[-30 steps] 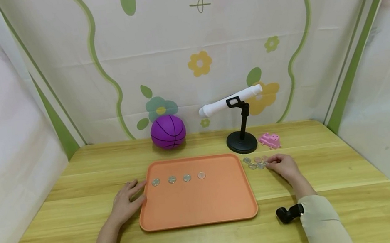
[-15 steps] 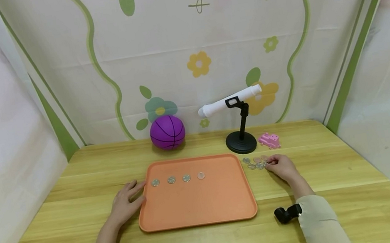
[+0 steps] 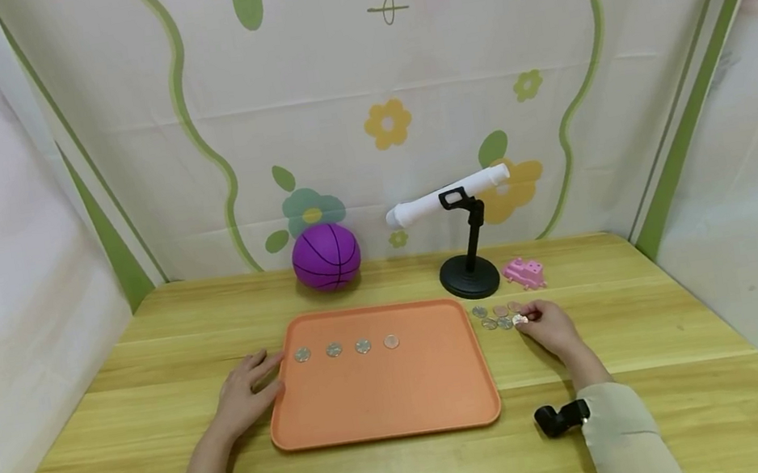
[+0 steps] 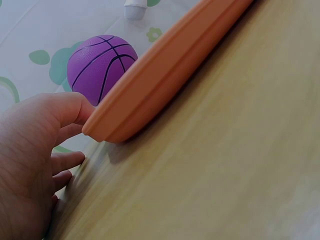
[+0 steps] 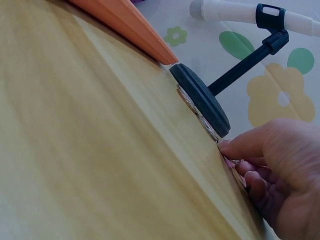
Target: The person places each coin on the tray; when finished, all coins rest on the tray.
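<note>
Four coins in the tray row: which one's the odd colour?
The rightmost coin on the orange tray, the end nearest the right hand. It looks pinkish-copper; the other three look silver-grey.

Beige long sleeves [image 3: 621, 429], black wrist cameras [image 3: 560, 417], 2 bare hands [image 3: 550, 328]

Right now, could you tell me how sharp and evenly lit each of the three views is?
Head view: evenly lit, sharp, soft shadows under the orange tray, walls bowed by the wide lens. Left wrist view: the table is smeared, the left hand soft. Right wrist view: the near tabletop is blurred, the right hand clearer.
</note>
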### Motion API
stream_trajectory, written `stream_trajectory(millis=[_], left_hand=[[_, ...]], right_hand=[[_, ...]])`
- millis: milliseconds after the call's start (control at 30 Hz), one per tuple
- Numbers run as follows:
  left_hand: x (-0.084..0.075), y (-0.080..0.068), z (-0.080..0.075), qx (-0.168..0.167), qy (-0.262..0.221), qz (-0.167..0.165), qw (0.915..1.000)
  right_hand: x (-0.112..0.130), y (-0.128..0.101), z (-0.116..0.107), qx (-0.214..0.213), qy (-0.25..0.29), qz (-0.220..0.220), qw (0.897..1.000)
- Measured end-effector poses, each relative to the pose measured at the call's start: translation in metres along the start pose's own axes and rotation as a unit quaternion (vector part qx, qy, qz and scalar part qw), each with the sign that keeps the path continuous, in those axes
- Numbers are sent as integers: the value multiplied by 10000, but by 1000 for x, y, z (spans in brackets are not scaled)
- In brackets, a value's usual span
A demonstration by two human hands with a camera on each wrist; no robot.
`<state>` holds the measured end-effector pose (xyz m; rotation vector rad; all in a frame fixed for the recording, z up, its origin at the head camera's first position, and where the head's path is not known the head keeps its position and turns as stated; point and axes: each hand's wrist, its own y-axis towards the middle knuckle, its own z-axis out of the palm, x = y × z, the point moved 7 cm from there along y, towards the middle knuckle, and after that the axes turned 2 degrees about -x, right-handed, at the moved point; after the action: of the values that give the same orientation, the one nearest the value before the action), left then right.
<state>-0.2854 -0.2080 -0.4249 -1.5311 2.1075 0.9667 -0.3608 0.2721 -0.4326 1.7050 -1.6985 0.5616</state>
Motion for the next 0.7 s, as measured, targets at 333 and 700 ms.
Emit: stream_trajectory(millis=[333, 700], left_hand=[[0, 0, 0, -11, 18, 25, 10000], [-1, 0, -1, -19, 34, 35, 10000]], right_hand=[[5, -3, 0, -102, 356, -210, 9991], [9, -8, 3, 232, 1407, 297, 9893]])
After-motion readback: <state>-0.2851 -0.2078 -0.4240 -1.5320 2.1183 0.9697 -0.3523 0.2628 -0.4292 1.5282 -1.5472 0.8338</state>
